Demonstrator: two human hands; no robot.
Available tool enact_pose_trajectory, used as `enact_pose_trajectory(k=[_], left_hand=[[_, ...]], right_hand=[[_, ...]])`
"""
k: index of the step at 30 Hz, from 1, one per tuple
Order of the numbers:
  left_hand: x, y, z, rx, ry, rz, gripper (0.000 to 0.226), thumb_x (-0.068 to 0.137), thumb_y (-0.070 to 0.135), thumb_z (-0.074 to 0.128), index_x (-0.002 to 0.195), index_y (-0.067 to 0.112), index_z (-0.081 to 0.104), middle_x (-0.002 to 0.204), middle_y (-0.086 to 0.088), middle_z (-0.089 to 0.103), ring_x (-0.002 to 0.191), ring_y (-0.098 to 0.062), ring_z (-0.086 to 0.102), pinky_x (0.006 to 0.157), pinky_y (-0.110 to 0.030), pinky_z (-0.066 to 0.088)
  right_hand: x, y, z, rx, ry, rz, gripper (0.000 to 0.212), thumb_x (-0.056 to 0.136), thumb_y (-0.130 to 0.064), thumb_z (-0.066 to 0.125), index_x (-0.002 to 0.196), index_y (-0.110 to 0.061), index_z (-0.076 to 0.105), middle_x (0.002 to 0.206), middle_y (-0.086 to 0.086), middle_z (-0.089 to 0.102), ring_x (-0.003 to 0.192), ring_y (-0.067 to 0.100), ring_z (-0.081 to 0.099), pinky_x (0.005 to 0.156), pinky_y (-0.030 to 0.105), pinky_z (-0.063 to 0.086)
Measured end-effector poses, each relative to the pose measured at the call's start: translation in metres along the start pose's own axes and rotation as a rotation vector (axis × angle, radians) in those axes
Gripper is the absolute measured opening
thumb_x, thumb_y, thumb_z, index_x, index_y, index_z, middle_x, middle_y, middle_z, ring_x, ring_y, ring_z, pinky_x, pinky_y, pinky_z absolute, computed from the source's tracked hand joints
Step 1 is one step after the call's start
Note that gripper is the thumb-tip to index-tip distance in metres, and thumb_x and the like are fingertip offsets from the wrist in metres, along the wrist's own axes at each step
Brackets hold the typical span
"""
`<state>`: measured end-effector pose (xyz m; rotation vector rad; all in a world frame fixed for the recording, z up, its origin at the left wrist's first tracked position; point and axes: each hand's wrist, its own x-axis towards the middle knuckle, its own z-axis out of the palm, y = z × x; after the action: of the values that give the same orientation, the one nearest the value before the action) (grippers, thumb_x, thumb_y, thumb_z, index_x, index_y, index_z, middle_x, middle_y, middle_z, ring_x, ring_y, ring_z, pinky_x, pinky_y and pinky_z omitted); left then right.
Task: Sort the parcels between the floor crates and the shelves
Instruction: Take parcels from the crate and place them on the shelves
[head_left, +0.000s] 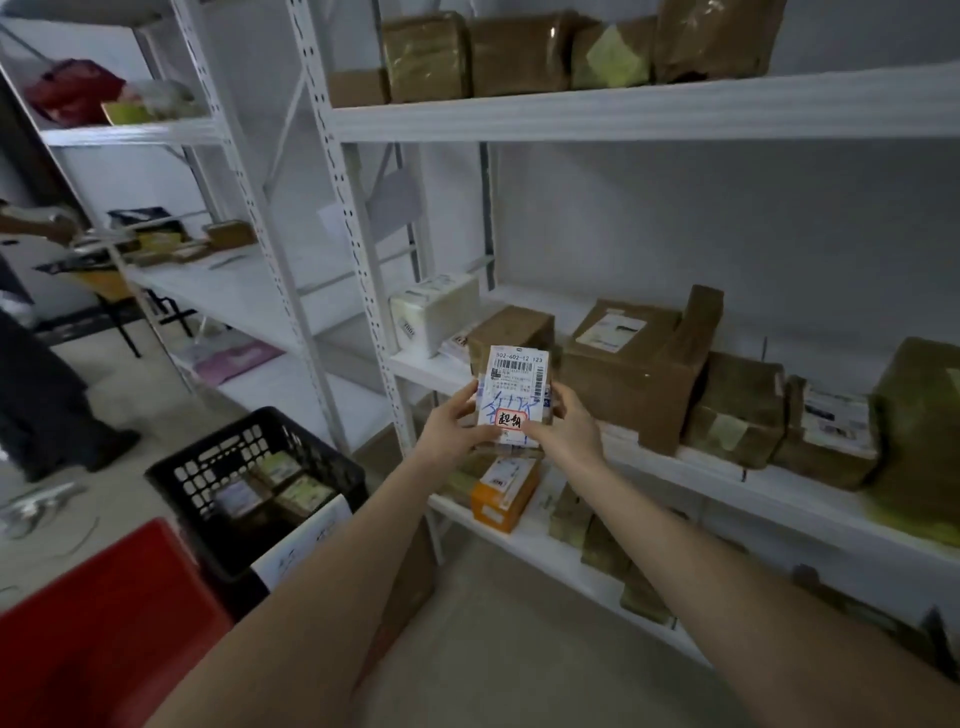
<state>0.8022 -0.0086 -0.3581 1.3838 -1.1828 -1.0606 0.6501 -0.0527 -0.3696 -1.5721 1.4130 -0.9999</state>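
I hold a small parcel (515, 387) with a white shipping label, blue handwriting and a red-edged sticker up in front of the middle shelf (691, 462). My left hand (457, 423) grips its left edge and my right hand (563, 426) grips its right edge, thumb on the label. Behind it on the shelf stand several brown cardboard parcels (628, 369) and a white one (434, 309). A black floor crate (208, 475) at lower left holds a few small parcels (291, 488).
A red crate (98, 623) sits at the bottom left corner. More brown parcels line the top shelf (644, 111) and the lower shelf, with an orange box (504, 493). Another person's legs (47, 395) stand at far left beside a second white rack (244, 291).
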Motion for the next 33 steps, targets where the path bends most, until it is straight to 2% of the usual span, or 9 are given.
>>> enact_pose_trajectory(k=[4,6,10,13,15,18,21,27,33], left_hand=[[0.005,-0.046,-0.056,0.014,0.053,-0.066,0.076,0.078,-0.007,0.07,0.144,0.017,0.039,0.112,0.007,0.066,0.099,-0.011,0.066,0.085,-0.031,0.056],[0.006,-0.067,-0.086,0.01,0.096,-0.113,0.076,0.078,-0.007,0.069,0.144,0.018,0.04,0.116,0.002,0.066,0.102,-0.016,0.065,0.087,-0.033,0.055],[0.007,-0.104,-0.147,-0.019,0.142,-0.202,0.076,0.08,-0.008,0.066,0.145,0.019,0.038,0.118,-0.004,0.066,0.1,-0.02,0.066,0.082,-0.032,0.057],[0.01,-0.126,-0.192,-0.034,0.186,-0.263,0.074,0.081,-0.008,0.065,0.145,0.02,0.038,0.121,-0.007,0.064,0.089,-0.013,0.067,0.064,-0.021,0.056],[0.014,-0.141,-0.22,-0.049,0.241,-0.3,0.074,0.081,-0.008,0.064,0.144,0.02,0.038,0.117,-0.005,0.065,0.088,-0.012,0.067,0.063,-0.019,0.055],[0.025,-0.164,-0.259,-0.066,0.345,-0.355,0.076,0.081,-0.008,0.066,0.145,0.021,0.037,0.107,0.002,0.065,0.088,-0.011,0.066,0.064,-0.019,0.055],[0.043,-0.192,-0.297,-0.088,0.471,-0.401,0.075,0.08,-0.007,0.067,0.144,0.021,0.039,0.095,0.01,0.063,0.078,-0.006,0.066,0.058,-0.017,0.054],[0.096,-0.262,-0.366,-0.12,0.661,-0.527,0.072,0.081,-0.002,0.067,0.144,0.019,0.039,0.095,0.012,0.063,0.076,-0.006,0.065,0.053,-0.017,0.05],[0.145,-0.353,-0.411,-0.186,0.766,-0.708,0.068,0.084,-0.001,0.065,0.144,0.017,0.038,0.103,0.002,0.065,0.086,-0.021,0.066,0.055,-0.021,0.052]], right_hand=[[0.01,0.011,0.076,-0.01,-0.105,0.058,0.07,0.076,-0.013,0.075,0.137,-0.027,0.044,0.127,-0.002,0.06,0.103,0.015,0.057,0.086,0.034,0.049],[0.015,0.014,0.115,0.0,-0.159,0.081,0.071,0.075,-0.01,0.075,0.138,-0.026,0.044,0.125,-0.002,0.061,0.094,0.011,0.056,0.081,0.03,0.049],[0.022,0.02,0.192,-0.004,-0.276,0.111,0.073,0.076,-0.008,0.074,0.14,-0.023,0.042,0.129,0.001,0.059,0.107,0.018,0.058,0.088,0.035,0.05],[0.03,0.021,0.246,-0.029,-0.335,0.12,0.072,0.078,-0.009,0.075,0.14,-0.024,0.042,0.13,-0.001,0.058,0.098,0.01,0.055,0.069,0.019,0.047],[0.039,0.019,0.281,-0.031,-0.39,0.12,0.072,0.078,-0.007,0.074,0.141,-0.023,0.042,0.13,-0.002,0.059,0.095,0.007,0.052,0.062,0.014,0.044],[0.055,0.013,0.335,-0.058,-0.479,0.095,0.072,0.078,-0.007,0.074,0.14,-0.024,0.042,0.13,-0.002,0.059,0.1,0.011,0.057,0.075,0.026,0.051],[0.077,0.012,0.391,-0.075,-0.563,0.073,0.067,0.078,-0.009,0.074,0.136,-0.025,0.044,0.127,-0.004,0.06,0.097,0.01,0.057,0.071,0.022,0.047],[0.138,0.029,0.509,-0.178,-0.782,0.083,0.064,0.077,-0.013,0.075,0.133,-0.023,0.046,0.123,-0.001,0.062,0.091,0.011,0.057,0.076,0.028,0.052],[0.188,0.075,0.616,-0.408,-0.992,0.069,0.067,0.078,-0.015,0.073,0.139,-0.021,0.046,0.128,0.002,0.06,0.109,0.019,0.058,0.087,0.031,0.049]])
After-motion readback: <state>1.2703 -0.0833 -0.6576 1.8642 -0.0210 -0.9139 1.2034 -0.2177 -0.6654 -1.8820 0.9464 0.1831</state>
